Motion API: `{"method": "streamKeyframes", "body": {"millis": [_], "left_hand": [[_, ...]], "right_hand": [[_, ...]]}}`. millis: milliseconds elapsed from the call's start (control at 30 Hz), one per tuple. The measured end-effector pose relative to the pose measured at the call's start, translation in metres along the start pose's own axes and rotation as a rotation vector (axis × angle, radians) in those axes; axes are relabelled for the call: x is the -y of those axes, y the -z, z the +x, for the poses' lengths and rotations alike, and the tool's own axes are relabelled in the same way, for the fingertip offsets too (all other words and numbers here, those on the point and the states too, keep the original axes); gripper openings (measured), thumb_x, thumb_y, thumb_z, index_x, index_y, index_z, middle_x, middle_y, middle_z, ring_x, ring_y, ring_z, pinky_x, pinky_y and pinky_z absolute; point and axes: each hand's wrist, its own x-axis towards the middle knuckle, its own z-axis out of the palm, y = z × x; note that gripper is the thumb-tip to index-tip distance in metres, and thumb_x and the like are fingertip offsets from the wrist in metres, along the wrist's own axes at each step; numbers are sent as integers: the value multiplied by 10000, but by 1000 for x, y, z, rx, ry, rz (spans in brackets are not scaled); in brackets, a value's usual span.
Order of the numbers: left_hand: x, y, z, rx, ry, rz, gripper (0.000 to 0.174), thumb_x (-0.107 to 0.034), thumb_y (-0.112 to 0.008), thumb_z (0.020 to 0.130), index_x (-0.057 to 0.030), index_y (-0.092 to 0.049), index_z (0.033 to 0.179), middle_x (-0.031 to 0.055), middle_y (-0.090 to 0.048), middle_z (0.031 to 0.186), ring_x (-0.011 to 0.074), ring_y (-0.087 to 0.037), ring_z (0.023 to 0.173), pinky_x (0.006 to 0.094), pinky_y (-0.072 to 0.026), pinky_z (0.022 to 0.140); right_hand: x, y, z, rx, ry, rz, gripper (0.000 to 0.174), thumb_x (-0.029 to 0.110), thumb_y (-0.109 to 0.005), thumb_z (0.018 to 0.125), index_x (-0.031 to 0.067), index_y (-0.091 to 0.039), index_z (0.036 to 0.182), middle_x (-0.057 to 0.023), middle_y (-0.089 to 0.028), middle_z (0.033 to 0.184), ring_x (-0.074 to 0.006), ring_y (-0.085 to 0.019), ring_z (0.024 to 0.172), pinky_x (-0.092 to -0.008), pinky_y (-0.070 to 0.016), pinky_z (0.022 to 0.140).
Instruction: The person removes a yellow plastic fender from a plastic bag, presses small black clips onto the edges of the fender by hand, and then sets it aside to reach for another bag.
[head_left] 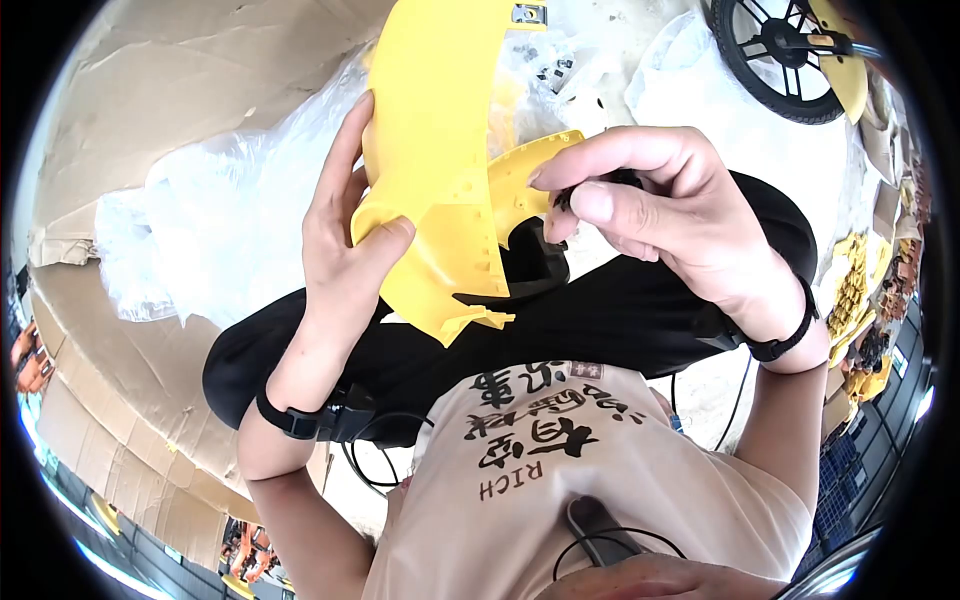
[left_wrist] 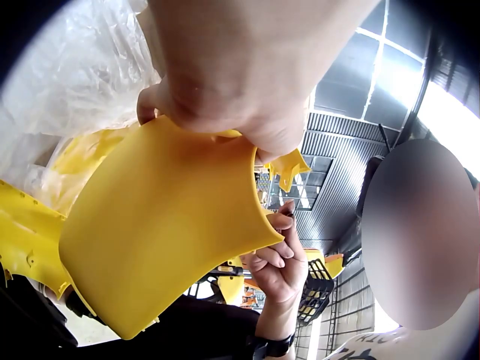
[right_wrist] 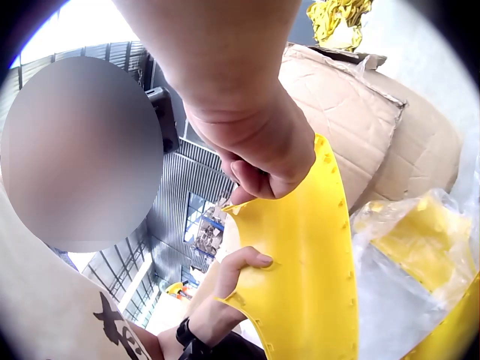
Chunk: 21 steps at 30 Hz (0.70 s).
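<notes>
My left hand (head_left: 345, 235) grips a large curved yellow plastic panel (head_left: 430, 120) by its left edge, thumb on the near face. The panel stands tilted up over the lap, with small pegs along its inner edge and a metal clip near its top. To its right, my right hand (head_left: 700, 215) pinches small black pieces (head_left: 564, 198) between thumb and fingers; their shape is mostly hidden. In the left wrist view the right hand (left_wrist: 279, 274) shows beyond the panel's edge. A second yellow panel (head_left: 520, 180) and a black part (head_left: 538, 265) lie behind the held panel.
Clear plastic bags (head_left: 220, 210) lie on flattened cardboard (head_left: 170, 90) at the left. A black spoked wheel (head_left: 780, 45) with a yellow cover is at the far right. Yellow parts (head_left: 850, 285) are piled at the right side. Black cables hang near both wrists.
</notes>
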Motion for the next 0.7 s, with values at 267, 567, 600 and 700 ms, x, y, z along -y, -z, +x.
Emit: {"method": "streamKeyframes", "body": {"millis": [267,567,600,700], "left_hand": [[-1,-3,-1,-14,16,3,804,-3,-541,747,-90,-322,1517,118,-475,1425,216,-554,1192,356,-425,1044],[-5,-5,-4,3,8,84,825,-83,-611,772,-27,-268,1520,172,-363,1506,270,-382,1389,393,-321,1139],[-1,-4,-4,9,-50,156,820,-105,-628,786,-25,-269,1519,165,-359,1512,269,-391,1383,395,-326,1136],[6,-3,-4,25,-143,220,812,-138,-654,811,-19,-269,1517,152,-353,1522,268,-412,1367,395,-340,1125]], "right_hand": [[-3,-3,2,-44,13,9,257,142,-669,927,-13,-679,1131,-87,-724,904,9,-385,516,-154,-292,450],[-5,-4,5,-52,-95,-5,256,135,-676,923,-11,-678,1134,-86,-731,885,12,-404,504,-155,-298,440],[-5,-6,4,-60,-118,22,254,133,-675,925,-17,-673,1130,-97,-731,882,11,-406,503,-156,-294,435],[-3,-9,3,-66,-177,62,240,127,-670,929,-27,-663,1113,-116,-729,873,11,-405,497,-156,-284,425]]}}
